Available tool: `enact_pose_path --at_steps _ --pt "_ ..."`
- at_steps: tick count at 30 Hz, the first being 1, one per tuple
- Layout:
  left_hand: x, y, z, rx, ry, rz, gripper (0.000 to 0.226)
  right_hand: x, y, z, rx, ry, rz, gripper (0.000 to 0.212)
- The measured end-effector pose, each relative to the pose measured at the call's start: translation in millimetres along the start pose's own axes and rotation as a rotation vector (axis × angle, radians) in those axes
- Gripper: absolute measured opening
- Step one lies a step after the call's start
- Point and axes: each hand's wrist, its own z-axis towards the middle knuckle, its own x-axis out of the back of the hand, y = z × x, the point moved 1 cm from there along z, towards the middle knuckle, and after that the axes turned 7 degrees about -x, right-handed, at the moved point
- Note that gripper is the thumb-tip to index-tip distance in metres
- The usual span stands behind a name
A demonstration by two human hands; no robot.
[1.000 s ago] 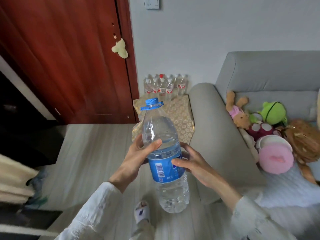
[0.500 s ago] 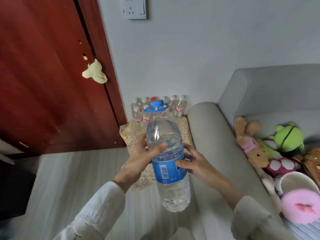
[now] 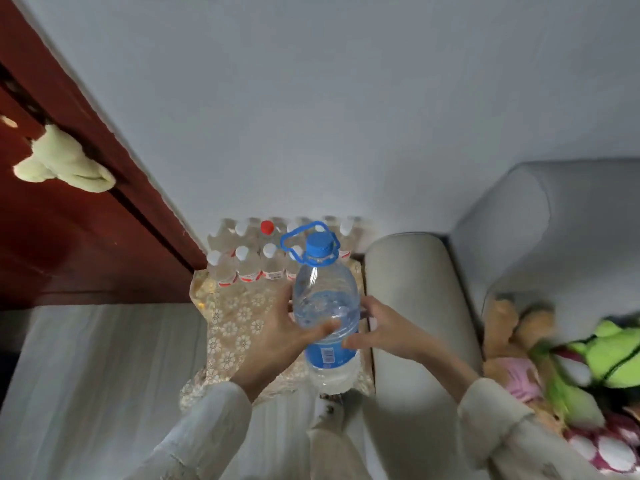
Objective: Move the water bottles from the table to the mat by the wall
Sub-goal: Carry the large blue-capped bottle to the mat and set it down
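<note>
Big bottle (image 3: 325, 306), blue cap up, held over the patterned mat (image 3: 235, 327) by the wall, left hand (image 3: 277, 337) and right hand (image 3: 384, 327) both wrapped round its middle. Small bottles (image 3: 249, 261) already packed at the back. Risks: slipping through on the smooth plastic, clipping that row on the way down, tipping on the soft mat against the sofa arm (image 3: 412, 306).

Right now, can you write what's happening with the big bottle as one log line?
left hand: grips big bottle | right hand: grips it | bottle: upright, above mat | small bottles: on mat by wall
</note>
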Motion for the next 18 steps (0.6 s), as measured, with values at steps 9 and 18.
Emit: enact_pose_path --at_steps 9,18 --pt "-40 -77 122 -0.001 -0.064 0.256 0.087 56 61 115 -0.032 0.099 0.058 0.060" --pt "-45 -142 179 0.034 -0.059 0.268 0.090 64 115 203 -0.083 0.146 0.121 0.072"
